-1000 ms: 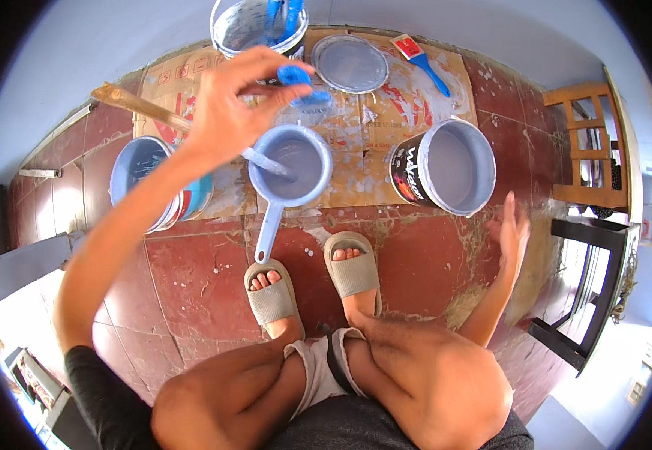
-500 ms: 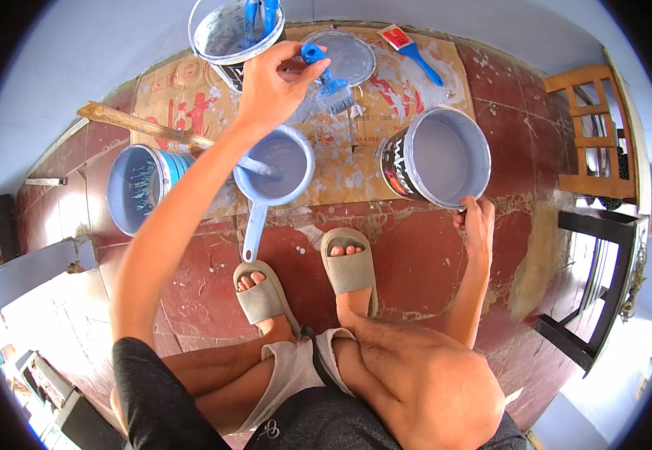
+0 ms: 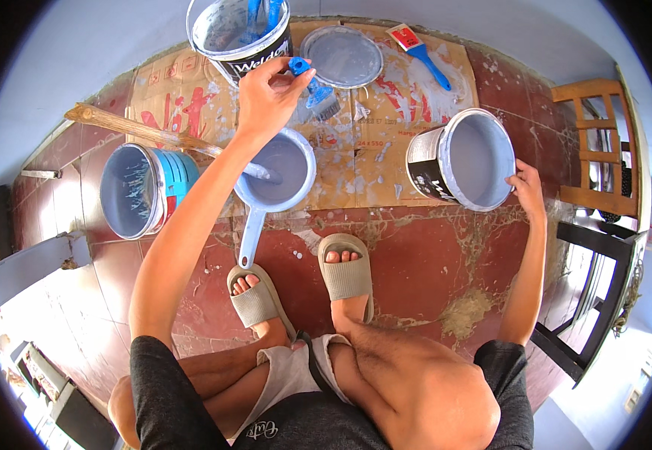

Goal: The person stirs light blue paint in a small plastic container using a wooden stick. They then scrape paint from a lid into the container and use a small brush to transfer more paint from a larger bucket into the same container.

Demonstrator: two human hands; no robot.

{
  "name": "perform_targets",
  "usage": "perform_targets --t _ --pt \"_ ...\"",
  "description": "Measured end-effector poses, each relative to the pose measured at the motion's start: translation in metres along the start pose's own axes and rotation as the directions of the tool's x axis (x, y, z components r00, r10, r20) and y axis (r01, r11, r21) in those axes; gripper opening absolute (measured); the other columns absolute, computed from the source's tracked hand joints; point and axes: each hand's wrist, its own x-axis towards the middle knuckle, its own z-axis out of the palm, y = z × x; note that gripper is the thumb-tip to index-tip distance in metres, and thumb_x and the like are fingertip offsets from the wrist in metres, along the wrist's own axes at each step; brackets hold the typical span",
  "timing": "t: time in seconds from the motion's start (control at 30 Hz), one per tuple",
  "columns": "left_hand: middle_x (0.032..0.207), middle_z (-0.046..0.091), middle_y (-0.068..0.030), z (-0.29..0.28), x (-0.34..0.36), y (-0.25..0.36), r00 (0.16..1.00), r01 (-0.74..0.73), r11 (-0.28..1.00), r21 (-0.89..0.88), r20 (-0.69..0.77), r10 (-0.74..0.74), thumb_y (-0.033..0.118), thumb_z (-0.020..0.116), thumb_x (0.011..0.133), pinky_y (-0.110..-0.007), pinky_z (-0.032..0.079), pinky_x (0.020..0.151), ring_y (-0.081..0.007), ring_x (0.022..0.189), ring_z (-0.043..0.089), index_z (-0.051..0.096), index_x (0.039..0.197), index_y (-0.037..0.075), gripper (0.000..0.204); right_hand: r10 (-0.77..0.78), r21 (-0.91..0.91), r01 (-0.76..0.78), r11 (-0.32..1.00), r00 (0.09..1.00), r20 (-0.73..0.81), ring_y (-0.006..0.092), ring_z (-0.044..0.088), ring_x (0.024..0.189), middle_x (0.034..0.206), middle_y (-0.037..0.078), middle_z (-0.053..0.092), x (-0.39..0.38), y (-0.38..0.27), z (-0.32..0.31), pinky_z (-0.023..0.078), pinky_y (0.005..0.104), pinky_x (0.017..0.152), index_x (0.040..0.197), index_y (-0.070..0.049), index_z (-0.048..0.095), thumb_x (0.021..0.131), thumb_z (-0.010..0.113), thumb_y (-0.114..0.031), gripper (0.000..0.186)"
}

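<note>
My left hand (image 3: 272, 101) is closed around the blue handle of a paintbrush (image 3: 321, 103), whose grey, paint-smeared bristles hang over the cardboard. On the right, my right hand (image 3: 528, 189) grips the rim of a black-sided paint bucket (image 3: 511, 161) with greyish paint inside. Beneath my left forearm is a light-blue long-handled dipper (image 3: 251, 234) holding similar paint. A wooden stick (image 3: 134, 126) with a paint-coated end rests in the dipper, partly hidden by my forearm.
Paint-spattered cardboard (image 3: 374, 184) covers part of the red tiled floor. Another bucket (image 3: 224, 56) holds blue-handled tools, beside a round lid (image 3: 341, 56) and a second paintbrush (image 3: 429, 66). A blue-and-white bucket (image 3: 132, 214) lies left; a wooden chair (image 3: 594, 142) stands right.
My right hand and the paint bucket have moved right, the hand now higher on the rim. My left hand has shifted slightly left and down with the paintbrush.
</note>
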Motion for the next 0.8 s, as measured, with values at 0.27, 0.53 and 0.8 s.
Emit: perform_targets --t 0.27,0.53,0.8 --pt "0.088 0.072 -0.0085 0.0 0.007 -0.014 0.988 0.015 0.998 0.066 0.153 -0.025 0.01 0.073 0.083 -0.028 0.057 0.073 -0.0171 0.079 0.071 0.071 0.102 0.002 0.021 0.011 -0.201 -0.027 0.979 0.997 -0.078 0.0175 0.066 0.084 0.108 0.014 0.067 -0.012 -0.095 -0.025 0.052 0.0325 0.078 0.138 -0.007 0.05 0.09 0.066 -0.035 0.057" --pt "0.091 0.071 -0.0131 -0.009 0.03 -0.023 0.956 -0.162 0.972 0.17 0.271 0.112 0.008 0.074 0.08 -0.03 0.056 0.074 -0.0237 0.081 0.071 0.07 0.102 0.003 0.022 -0.258 -0.399 0.408 0.821 0.889 0.378 0.0318 0.062 0.11 0.13 0.02 0.058 0.127 -0.203 0.063 0.047 0.0451 0.096 0.138 -0.018 0.052 0.084 0.069 -0.045 0.063" --pt "0.089 0.067 -0.0145 0.006 0.036 -0.041 0.954 -0.165 0.978 0.126 0.272 0.126 0.002 0.073 0.078 -0.034 0.054 0.071 -0.0273 0.077 0.068 0.067 0.097 0.001 0.02 0.002 -0.73 0.199 0.654 0.964 0.265 0.0311 0.059 0.116 0.122 0.021 0.063 0.311 -0.094 0.075 0.046 0.0399 0.098 0.125 -0.005 0.061 0.082 0.073 -0.032 0.052"
